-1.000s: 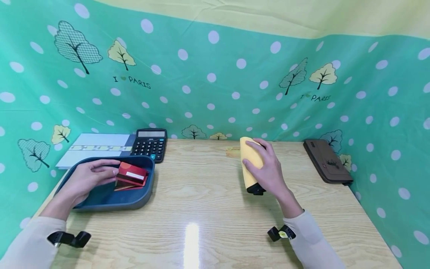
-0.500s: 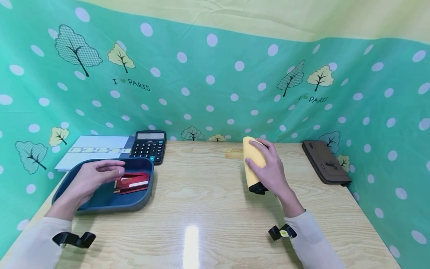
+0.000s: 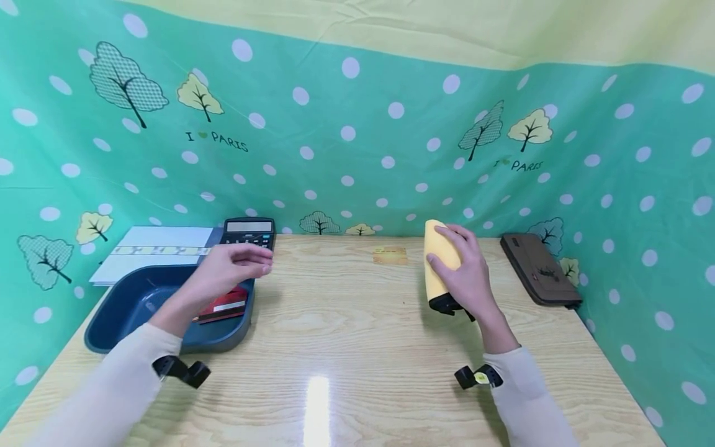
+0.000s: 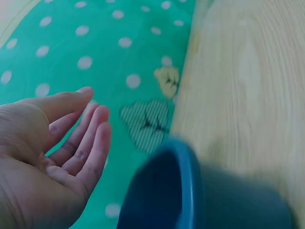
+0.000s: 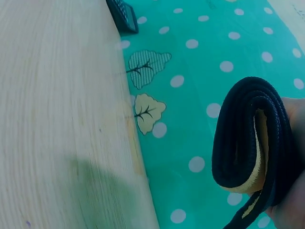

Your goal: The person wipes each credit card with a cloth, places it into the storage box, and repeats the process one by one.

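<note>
In the head view my left hand (image 3: 220, 276) is over the right side of a dark blue tray (image 3: 120, 310), its fingers loosely bent with nothing between them. The left wrist view shows the same bare palm beside the tray's blurred rim (image 4: 187, 186). Red cards (image 3: 226, 305) lie in the tray, partly hidden under my left forearm. My right hand (image 3: 466, 267) grips a rolled yellow cloth (image 3: 438, 257) with a black edge, holding it tilted above the table. Seen end-on in the right wrist view, the roll (image 5: 243, 138) has several dark-edged layers and a loose tail.
A gold card (image 3: 390, 255) lies flat near the back edge of the wooden table (image 3: 346, 335). Behind the tray are a black calculator (image 3: 250, 227) and white folders (image 3: 162, 239). A brown zipped case (image 3: 540, 270) lies at the far right. A polka-dot curtain (image 3: 357, 155) encloses the table.
My left hand has let go of a red card, which now lies in the tray, and moved right and up toward the calculator. My right hand has shifted slightly right with the yellow roll.
</note>
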### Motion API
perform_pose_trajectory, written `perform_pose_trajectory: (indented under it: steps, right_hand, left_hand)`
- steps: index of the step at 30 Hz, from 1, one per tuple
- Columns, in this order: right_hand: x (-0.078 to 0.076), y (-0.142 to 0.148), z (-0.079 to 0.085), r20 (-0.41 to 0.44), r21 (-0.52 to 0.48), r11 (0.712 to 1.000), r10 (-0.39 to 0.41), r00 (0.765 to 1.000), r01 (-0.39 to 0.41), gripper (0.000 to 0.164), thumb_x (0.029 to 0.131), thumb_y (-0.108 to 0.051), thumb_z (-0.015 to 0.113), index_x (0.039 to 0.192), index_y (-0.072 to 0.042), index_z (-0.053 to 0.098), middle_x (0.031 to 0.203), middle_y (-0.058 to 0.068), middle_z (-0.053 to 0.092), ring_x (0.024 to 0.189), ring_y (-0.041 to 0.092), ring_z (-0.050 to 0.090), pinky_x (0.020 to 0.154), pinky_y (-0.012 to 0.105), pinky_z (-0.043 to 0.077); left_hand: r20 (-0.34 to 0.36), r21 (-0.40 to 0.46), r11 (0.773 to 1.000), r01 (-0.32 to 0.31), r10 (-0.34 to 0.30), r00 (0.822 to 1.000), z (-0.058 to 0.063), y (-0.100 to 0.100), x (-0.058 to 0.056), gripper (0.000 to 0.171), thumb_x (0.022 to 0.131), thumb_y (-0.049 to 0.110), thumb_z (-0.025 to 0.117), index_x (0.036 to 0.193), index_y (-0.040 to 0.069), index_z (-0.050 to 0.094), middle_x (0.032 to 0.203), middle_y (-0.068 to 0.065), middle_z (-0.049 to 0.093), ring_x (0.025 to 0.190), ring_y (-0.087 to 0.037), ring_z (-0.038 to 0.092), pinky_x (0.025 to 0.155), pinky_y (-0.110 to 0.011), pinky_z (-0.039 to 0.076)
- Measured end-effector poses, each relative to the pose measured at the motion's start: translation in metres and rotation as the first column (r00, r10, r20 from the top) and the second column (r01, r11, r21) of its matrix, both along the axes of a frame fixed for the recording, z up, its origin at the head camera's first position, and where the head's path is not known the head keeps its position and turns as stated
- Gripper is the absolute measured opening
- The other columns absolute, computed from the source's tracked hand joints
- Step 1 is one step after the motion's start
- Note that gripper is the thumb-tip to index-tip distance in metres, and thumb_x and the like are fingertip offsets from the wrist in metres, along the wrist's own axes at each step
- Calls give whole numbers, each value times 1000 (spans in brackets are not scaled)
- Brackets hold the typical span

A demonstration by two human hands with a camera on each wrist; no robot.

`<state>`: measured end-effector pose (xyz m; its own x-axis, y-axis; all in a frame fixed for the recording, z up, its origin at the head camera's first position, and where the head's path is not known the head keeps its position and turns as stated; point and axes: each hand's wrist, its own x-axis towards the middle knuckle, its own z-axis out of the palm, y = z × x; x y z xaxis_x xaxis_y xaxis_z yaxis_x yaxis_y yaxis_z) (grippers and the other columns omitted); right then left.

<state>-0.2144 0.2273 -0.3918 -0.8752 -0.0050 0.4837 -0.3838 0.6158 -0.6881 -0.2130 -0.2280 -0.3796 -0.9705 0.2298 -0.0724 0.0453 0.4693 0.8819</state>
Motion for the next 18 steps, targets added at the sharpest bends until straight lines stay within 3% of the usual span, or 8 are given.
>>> perform_pose_trajectory:
  steps: [5,10,15,18]
  right_hand:
    - [-3,4,-2,27,-11,1000,-17,999,18,56,92,-17,78,145,-23,60,154,11,45,116,33,53,83,36,44]
    - [-5,6,-3,35,-13,1000,-13,999,14,56,93,-19,77,146,-23,59,155,11,44,121,34,53,85,36,43]
    - [-5,10,-3,39,-4,1000,-18,999,18,56,94,-20,76,147,-22,58,155,12,44,122,35,52,85,35,43]
    - [-6,11,-3,42,-7,1000,-17,999,17,56,94,-20,76,147,-22,58,155,12,44,124,35,51,87,36,42]
  left_hand:
    - [-38,-20,998,58,-59,998,3,31,-17,38,96,28,75,130,12,68,124,-10,73,104,-12,73,96,-31,62]
    - [-58,-12,997,78,-79,995,5,54,-34,38,95,26,77,129,14,69,125,-9,73,106,-18,72,96,-34,62]
    - [-32,54,993,103,-101,994,0,85,-51,40,93,20,78,131,14,68,130,-9,70,114,-23,70,105,-42,58]
    - [-2,117,988,100,-100,995,-9,105,-61,43,92,19,78,133,14,66,133,-9,69,118,-25,68,108,-43,56]
